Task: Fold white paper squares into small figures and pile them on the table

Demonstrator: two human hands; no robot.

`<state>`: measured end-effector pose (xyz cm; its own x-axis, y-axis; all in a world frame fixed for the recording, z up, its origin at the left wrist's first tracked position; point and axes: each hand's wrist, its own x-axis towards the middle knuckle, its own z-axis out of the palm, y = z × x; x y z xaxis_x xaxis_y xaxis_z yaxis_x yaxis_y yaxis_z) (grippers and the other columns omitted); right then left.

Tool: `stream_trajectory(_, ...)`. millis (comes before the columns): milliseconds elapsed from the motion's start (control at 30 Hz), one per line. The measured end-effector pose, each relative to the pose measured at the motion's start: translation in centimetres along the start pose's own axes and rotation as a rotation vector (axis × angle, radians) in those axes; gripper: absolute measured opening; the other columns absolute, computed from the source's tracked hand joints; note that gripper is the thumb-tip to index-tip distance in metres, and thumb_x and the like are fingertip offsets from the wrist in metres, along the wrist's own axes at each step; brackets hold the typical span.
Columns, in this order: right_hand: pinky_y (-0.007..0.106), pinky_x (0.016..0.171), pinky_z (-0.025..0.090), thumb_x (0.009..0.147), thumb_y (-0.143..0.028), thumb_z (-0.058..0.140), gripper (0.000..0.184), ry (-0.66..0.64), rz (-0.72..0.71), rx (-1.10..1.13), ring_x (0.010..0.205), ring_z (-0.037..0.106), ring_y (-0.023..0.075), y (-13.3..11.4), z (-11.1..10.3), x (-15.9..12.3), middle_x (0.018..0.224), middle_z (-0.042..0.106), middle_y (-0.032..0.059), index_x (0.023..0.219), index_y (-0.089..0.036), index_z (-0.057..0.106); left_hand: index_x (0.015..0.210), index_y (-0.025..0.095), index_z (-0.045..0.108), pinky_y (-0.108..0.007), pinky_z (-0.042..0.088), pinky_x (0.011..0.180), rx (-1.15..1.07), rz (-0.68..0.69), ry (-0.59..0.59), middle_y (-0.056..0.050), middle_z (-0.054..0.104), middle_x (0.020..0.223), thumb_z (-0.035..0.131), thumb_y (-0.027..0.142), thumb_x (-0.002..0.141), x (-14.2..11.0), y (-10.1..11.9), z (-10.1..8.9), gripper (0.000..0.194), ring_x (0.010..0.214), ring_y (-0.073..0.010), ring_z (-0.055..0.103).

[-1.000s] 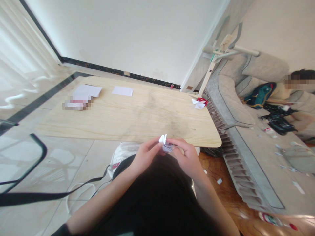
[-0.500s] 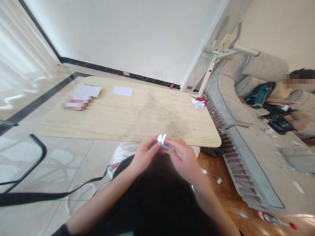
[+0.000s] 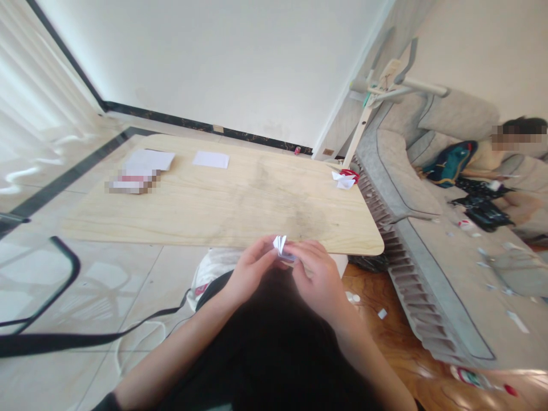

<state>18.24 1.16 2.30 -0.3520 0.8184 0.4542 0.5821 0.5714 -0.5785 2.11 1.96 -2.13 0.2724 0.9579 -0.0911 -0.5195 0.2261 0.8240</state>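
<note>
One folded paper: white, pointed on top.
Left hand: pinching its left side.
Right hand: pinching its right side.
Table: flat sheet near far edge.

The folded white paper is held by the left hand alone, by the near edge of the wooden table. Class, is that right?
Not quite: "alone" is wrong. The head view shows the folded white paper held by both the left hand and the right hand, by the near edge of the wooden table.
</note>
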Motion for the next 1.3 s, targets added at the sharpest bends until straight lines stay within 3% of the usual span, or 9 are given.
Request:
stream_trajectory(133,0.043,0.091,0.050,0.082,-0.003,0.049,0.044,0.053,0.009,-0.047,0.101,0.062,0.0245,-0.1,0.2,-0.3,0.106,0.071,0.0084,0.118,-0.022,0.064,0.118,0.016,0.065,-0.039,0.054,0.088,0.012,0.000,-0.035,-0.010,0.071,0.110,0.065,0.031,0.088,-0.1,-0.1,-0.1,0.034,0.093,-0.0229,0.068)
stream_trajectory(467,0.042,0.083,0.053,0.086,-0.010,0.058,0.024,0.169,-0.008,-0.044,0.092,0.064,0.0235,-0.4,0.7,-0.4,0.095,0.073,0.0055,0.100,-0.025,0.071,0.126,0.021,0.064,-0.042,0.042,0.108,0.228,0.033,0.003,-0.007,0.068,0.125,0.069,0.031,0.084,-0.7,0.2,-0.1,0.044,0.121,-0.0272,0.059)
stream_trajectory(567,0.043,0.084,0.052,0.086,-0.010,0.060,0.022,0.198,-0.023,-0.069,0.088,0.065,0.0230,-0.5,0.9,-0.4,0.089,0.074,0.0035,0.094,-0.027,0.072,0.128,0.024,0.062,-0.042,0.042,0.108,0.276,0.041,-0.024,-0.005,0.068,0.126,0.069,0.030,0.083,-0.9,0.8,0.3,0.046,0.122,-0.0262,0.059)
stream_trajectory(700,0.043,0.086,0.052,0.084,-0.010,0.062,0.022,0.223,-0.027,-0.046,0.090,0.065,0.0231,-0.8,0.8,-0.4,0.092,0.075,0.0035,0.095,-0.027,0.071,0.126,0.023,0.063,-0.038,0.044,0.106,0.339,0.060,0.037,-0.004,0.071,0.120,0.067,0.030,0.084,-0.8,1.1,0.5,0.043,0.118,-0.0246,0.062)
stream_trajectory(900,0.040,0.080,0.054,0.086,-0.016,0.058,0.018,0.312,0.169,0.090,0.089,0.065,0.0232,-0.4,-0.3,-0.9,0.094,0.068,0.0060,0.097,-0.024,0.069,0.136,0.021,0.052,-0.041,0.054,0.089,0.110,0.045,0.013,-0.011,0.070,0.119,0.063,0.033,0.088,-0.6,-0.1,0.0,0.051,0.096,-0.0249,0.071)
stream_trajectory(1133,0.032,0.072,0.053,0.087,-0.019,0.059,0.015,0.229,0.301,0.285,0.078,0.064,0.0182,0.2,0.4,-1.0,0.088,0.070,0.0039,0.098,-0.022,0.068,0.135,0.024,0.052,-0.035,0.055,0.082,0.129,0.058,0.015,-0.006,0.072,0.112,0.061,0.033,0.089,-0.6,-0.1,0.2,0.048,0.084,-0.0189,0.070)
stream_trajectory(1300,0.030,0.065,0.054,0.082,-0.022,0.067,0.015,0.178,0.391,0.384,0.069,0.064,0.0171,0.4,1.1,-0.8,0.082,0.072,0.0027,0.096,-0.021,0.069,0.123,0.022,0.066,-0.035,0.046,0.100,0.415,0.105,0.099,-0.004,0.072,0.117,0.061,0.032,0.088,-1.0,0.7,0.6,0.038,0.112,-0.0236,0.063)
